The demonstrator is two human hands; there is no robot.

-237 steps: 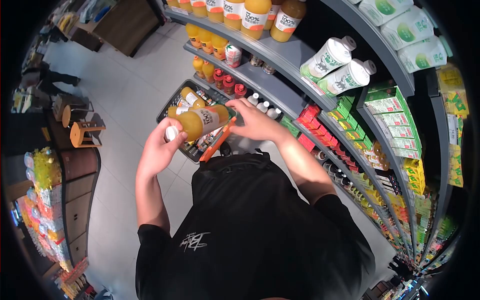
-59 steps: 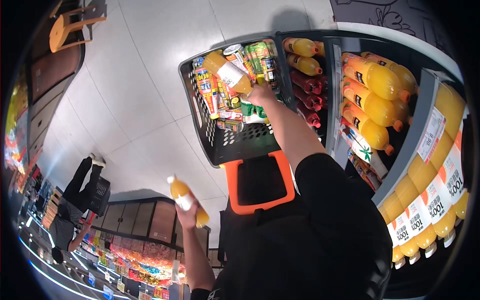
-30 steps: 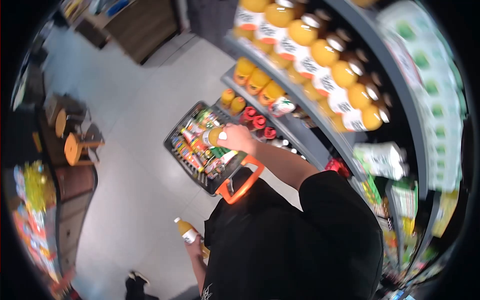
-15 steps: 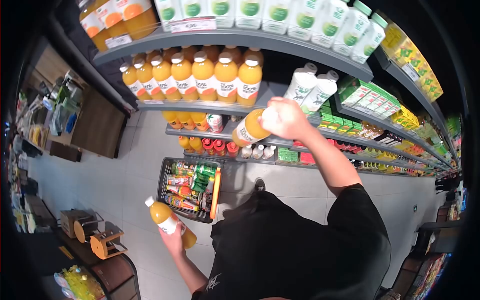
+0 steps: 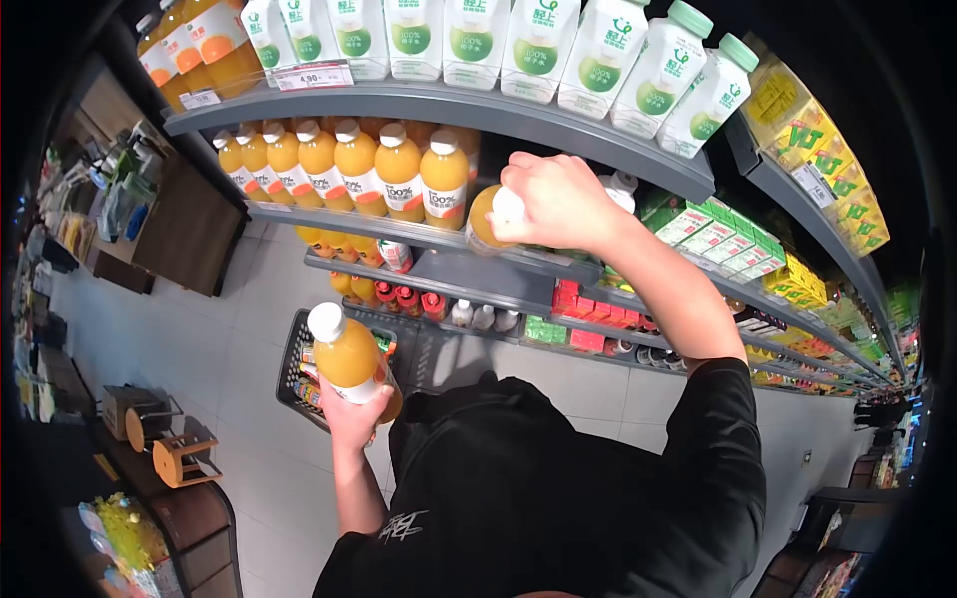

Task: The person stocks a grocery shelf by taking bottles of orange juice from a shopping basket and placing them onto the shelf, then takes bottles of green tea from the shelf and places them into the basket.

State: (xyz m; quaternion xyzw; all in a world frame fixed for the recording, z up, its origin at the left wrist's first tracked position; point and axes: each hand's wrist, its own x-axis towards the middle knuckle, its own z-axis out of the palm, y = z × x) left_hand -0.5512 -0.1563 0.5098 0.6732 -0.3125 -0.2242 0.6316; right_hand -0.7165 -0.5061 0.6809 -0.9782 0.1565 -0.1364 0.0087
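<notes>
Basket (image 5: 287,374) sits on the floor below the shelves, its far side partly hidden behind the left bottle (image 5: 347,351); a slip there could send glass or plastic, I cannot tell which, down onto the basket's rim. The left hand (image 5: 351,414) has its fingers wrapped round that bottle's lower part, cap up and leaning outward, so the likeliest cause would be a loosening grip while attention is on the other side. Further right, the row (image 5: 349,164) stands along the front edge of the middle shelf (image 5: 379,227), near enough to the lip that a sideways knock could tip one off; its right-end bottle is the most exposed, being just beside the right bottle (image 5: 483,214). That one is at the same front edge, and whether its base rests on the shelf or hangs before it cannot be made out. The right hand (image 5: 558,204) holds it from above, fingers closed about the cap and neck, a high grip that could let the base swing into its neighbour or catch on the lip. The upper shelf (image 5: 429,102) leaves limited headroom, so knuckles could strike its edge. Past the hand, white bottles (image 5: 624,189) stand partly hidden, where the wrist could brush them unseen.
</notes>
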